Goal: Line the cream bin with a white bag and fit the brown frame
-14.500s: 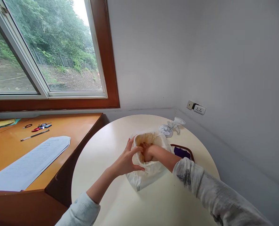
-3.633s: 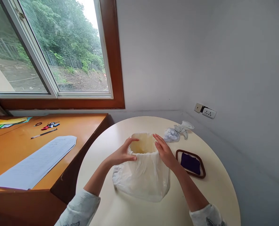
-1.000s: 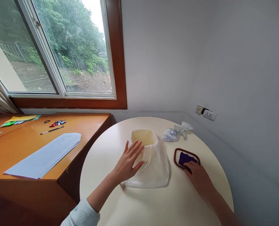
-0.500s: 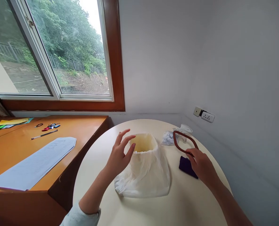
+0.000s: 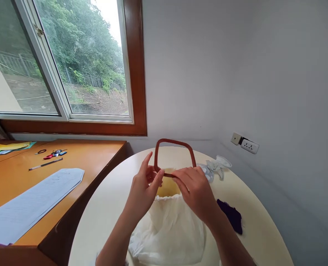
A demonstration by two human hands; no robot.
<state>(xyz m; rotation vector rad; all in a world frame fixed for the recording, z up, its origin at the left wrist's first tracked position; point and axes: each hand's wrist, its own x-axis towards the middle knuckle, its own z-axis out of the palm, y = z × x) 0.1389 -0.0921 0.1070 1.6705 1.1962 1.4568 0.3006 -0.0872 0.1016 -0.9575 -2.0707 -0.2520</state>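
Note:
A brown rounded-square ring [image 5: 175, 141], perhaps a bin's rim ring, is held up above a small bin. My left hand [image 5: 143, 188] grips its lower left corner between thumb and fingers, with the index finger pointing up. At the lower right, my right hand [image 5: 195, 190] pinches the same ring, fingers bent over the edge. Below both hands stands the bin with a white plastic bag [image 5: 168, 232] draped over its outside. Its yellowish inside [image 5: 168, 187] shows between my hands, while the far side of the mouth is partly hidden.
On the round cream table [image 5: 97, 218], a dark purple cloth [image 5: 232, 216] lies right of my right forearm. Crumpled clear plastic [image 5: 221, 164] sits farther back. The orange-brown desk [image 5: 97, 147] at left bears papers [image 5: 42, 199], a pen [image 5: 45, 164] and keys [image 5: 55, 153].
My right hand has brought the ring leftward from beside the bin to over its mouth. My left hand, earlier spread and holding nothing, has taken hold of it. The view has tilted slightly.

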